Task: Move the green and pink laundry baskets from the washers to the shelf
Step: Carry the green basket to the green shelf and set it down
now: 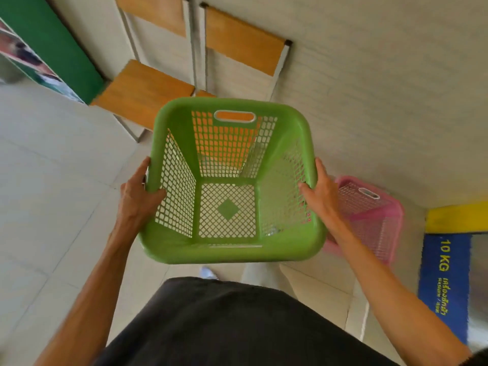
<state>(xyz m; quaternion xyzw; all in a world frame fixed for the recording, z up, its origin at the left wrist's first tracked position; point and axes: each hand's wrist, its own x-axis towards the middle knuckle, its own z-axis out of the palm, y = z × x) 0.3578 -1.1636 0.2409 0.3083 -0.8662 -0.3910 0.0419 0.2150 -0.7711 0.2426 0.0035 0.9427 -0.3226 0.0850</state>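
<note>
I hold an empty green laundry basket (229, 249) in the air in front of my body, its opening facing me. My left hand (138, 191) grips its left rim and my right hand (320, 192) grips its right rim. A pink laundry basket (380, 212) stands on the floor to the right, partly hidden behind my right forearm and the green basket.
Two wooden chairs (148, 88) with metal frames stand against the pale wall ahead. A green panel (52, 43) is at the upper left. A washer with a blue "10 KG" label (446, 281) and yellow top is at the right edge. Tiled floor (39, 180) spreads left.
</note>
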